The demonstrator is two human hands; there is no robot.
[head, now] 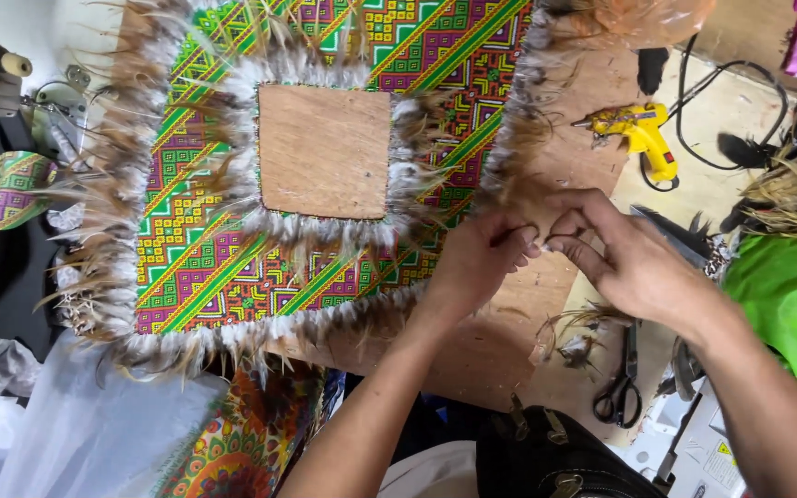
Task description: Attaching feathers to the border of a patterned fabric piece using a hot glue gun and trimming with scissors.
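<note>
My left hand and right hand pinch narrow, fingertips meeting over the feather fringe edge just above. One glue gun, one scissors nearby.

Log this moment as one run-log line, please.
left hand: pinching at feather edge | right hand: fingertips meeting the left's | work: square patterned fabric panel with feather trim | nearby: yellow glue gun, black scissors

One head-worn view; steeply downward, close over the wooden board and both hands.

Glue gun and scissors flank bare board.
</note>
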